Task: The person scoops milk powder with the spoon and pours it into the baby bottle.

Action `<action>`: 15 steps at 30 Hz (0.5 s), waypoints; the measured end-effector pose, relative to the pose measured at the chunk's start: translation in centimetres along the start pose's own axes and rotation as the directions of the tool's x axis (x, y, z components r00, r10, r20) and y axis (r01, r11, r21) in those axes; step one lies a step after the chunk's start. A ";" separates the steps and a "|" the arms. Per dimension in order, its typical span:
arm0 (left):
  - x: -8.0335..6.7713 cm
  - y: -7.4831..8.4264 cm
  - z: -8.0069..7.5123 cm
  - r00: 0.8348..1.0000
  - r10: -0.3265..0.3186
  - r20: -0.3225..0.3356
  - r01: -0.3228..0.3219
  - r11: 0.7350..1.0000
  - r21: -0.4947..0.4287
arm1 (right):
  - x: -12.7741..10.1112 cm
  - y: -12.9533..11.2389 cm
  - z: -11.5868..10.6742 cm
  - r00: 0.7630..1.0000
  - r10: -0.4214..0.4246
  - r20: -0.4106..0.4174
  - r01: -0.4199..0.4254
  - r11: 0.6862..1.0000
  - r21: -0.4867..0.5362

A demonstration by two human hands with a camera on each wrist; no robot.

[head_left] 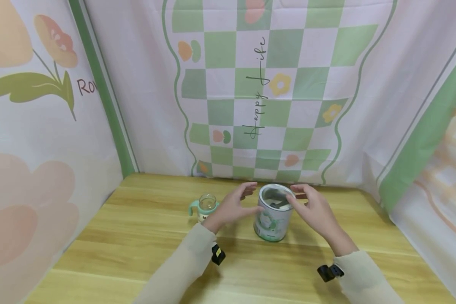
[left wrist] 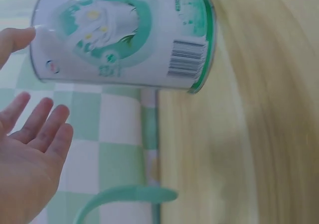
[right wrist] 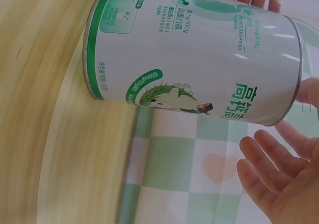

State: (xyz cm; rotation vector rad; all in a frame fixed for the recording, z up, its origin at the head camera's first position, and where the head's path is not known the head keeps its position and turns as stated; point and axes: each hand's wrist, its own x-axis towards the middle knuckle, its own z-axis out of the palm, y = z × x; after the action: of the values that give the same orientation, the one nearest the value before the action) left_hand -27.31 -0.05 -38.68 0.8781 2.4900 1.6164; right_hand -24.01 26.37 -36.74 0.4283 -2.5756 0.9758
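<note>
Backdrop [head_left: 273, 84]: printed cloth hung on three sides of the worktop; green and white checks with small flowers and script lettering in the middle panel; large orange flowers on the left panel.
Worktop [head_left: 144, 253]: pale wood with visible grain; carries the tin and the small bottle.
Tin [head_left: 274, 213]: white and silver canister with green printing and a barcode; stands upright near the middle of the worktop toward the back; its top is open, with something dark lying inside that is too small to tell; it sits between the two hands.
Left hand [head_left: 233, 204]: to the left of the tin; fingers straight and slightly spread, palm turned toward the tin; the thumb tip seems to reach the rim in the head view, though I cannot tell whether it touches; the left wrist view shows the palm apart from the tin's side; it grips nothing.
Right hand [head_left: 313, 211]: to the right of the tin; fingers relaxed and open, the fingertips at or just beside the rim; the right wrist view shows the palm clear of the tin's wall; it grips nothing.
Small bottle [head_left: 205, 207]: clear glass with a teal collar and side handle; upright, just left of the left hand, apart from the tin.
</note>
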 end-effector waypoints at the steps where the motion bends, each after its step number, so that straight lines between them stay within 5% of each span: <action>1: -0.1 0.1 -0.2 1.000 0.011 -0.007 -0.011 1.000 0.011 | -0.1 0.0 0.0 1.000 -0.005 0.001 0.005 1.000 -0.003; 15: -2.9 0.2 -5.3 0.994 0.073 -0.083 -0.058 0.985 0.165 | -1.1 -0.2 -0.6 0.998 -0.068 0.014 0.069 0.991 -0.119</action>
State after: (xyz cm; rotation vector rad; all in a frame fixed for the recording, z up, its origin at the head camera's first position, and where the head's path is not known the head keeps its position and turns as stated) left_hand -26.58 -5.72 -36.90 0.9350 2.7133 1.5200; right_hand -22.78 26.83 -36.65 0.4862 -2.5933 0.7934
